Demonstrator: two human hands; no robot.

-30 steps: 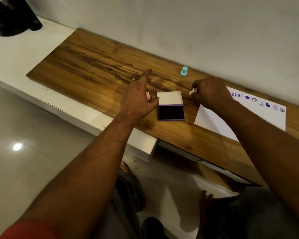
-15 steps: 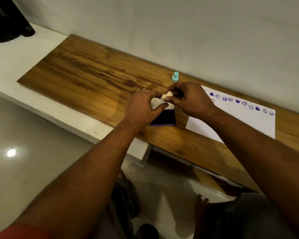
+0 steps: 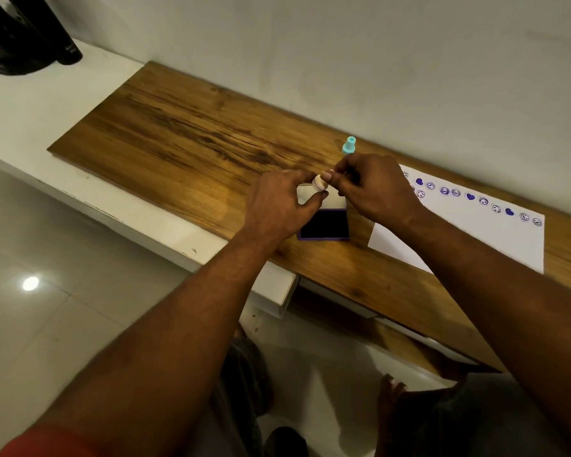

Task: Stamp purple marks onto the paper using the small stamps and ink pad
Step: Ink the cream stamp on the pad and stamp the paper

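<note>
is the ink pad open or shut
Open. On the ink pad the white lid lies flipped back toward the wall, leaving the dark inked surface exposed.

My left hand [image 3: 277, 206] and right hand [image 3: 373, 189] cover most of the small stamp [image 3: 319, 184] pinched between them; its printing face cannot be seen. The ink pad [image 3: 325, 224] has its open lid [image 3: 337, 199] partly covered by both hands. Behind the ink pad, the base of the teal stamp [image 3: 348, 146] is hidden by my right hand. Right of the ink pad, part of the paper [image 3: 475, 239] lies under my right forearm, and its round marks are too small to read. Far left of the ink pad, black objects [image 3: 23, 37] are cut off by the frame edge.
</note>
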